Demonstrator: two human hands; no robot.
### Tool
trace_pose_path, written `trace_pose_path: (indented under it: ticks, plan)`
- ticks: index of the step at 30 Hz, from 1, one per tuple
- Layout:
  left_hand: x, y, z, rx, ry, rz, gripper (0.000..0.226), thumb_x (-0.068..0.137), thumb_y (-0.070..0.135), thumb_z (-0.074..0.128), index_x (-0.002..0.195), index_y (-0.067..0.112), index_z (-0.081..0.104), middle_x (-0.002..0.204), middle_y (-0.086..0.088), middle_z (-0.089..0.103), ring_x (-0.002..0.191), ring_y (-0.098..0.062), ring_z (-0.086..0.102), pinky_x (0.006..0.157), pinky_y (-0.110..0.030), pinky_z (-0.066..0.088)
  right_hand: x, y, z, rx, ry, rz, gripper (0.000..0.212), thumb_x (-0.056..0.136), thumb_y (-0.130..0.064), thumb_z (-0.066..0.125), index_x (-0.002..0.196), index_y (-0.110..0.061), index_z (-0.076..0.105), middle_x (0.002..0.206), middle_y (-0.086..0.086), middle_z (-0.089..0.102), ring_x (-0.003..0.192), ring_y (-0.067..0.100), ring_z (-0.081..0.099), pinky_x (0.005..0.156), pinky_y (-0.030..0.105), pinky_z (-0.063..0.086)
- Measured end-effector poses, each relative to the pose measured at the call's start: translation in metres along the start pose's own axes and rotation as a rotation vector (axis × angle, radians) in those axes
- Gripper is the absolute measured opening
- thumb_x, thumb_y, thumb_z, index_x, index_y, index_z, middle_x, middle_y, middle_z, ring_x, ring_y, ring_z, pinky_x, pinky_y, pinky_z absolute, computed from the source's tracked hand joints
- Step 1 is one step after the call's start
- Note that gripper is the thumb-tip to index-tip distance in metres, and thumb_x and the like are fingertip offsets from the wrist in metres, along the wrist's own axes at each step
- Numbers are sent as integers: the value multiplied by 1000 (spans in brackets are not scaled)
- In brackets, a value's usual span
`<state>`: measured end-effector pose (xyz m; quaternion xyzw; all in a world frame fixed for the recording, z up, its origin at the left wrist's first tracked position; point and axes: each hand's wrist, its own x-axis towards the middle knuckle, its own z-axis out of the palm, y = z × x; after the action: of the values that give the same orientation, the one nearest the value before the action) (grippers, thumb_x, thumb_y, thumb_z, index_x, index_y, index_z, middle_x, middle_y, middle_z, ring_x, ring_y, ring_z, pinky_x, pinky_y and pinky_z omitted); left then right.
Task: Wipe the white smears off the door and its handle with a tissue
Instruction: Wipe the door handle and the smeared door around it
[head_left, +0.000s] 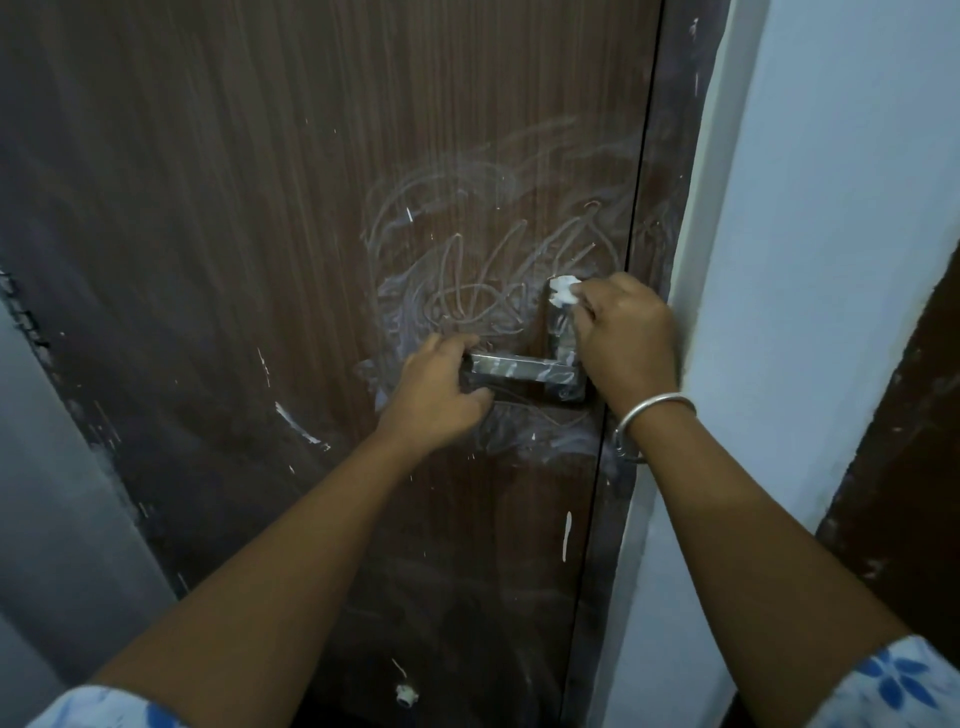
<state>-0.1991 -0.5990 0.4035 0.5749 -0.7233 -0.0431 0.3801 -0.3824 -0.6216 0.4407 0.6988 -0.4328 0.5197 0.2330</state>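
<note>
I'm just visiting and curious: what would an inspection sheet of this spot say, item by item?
Surface: brown door, swirled white smears around the handle, white drips lower down.
Job's things: metal handle streaked white; crumpled tissue against its upright part.
Clutter: nothing seen.
Grippers: left hand grips the handle's free end; right hand pinches the tissue, bangle on the wrist.
Cables: nothing seen.
Surroundings: pale wall to the right of the door.
</note>
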Motion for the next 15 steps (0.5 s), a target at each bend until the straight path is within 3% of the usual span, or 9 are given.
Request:
trace_pose_path:
  ticks: [6,12,15]
  plan:
    - [-2,-1,-2,-35,10,-43,62,78,33,67,132,13,45,124,-8,49,117,-24,47,97,-33,39,3,-9,3,-39,-107,-149,6,75,2,68,80,5,70,68,22,64,59,35,59,53,33,49]
    - [-9,-5,-4,-53,36,-36,58,77,31,69,128,13,48,118,-5,50,113,-21,49,89,-28,37,0,-6,0,-13,-19,67,9,76,3,66,83,4,71,70,23,64,58,33,60,57,28,46]
    - [-10,-5,-5,-43,40,-45,64,77,33,69,132,12,45,126,-9,50,118,-25,48,100,-36,39,2,-13,5,-56,-126,-36,11,80,-1,63,84,5,71,72,24,64,62,35,60,58,34,49]
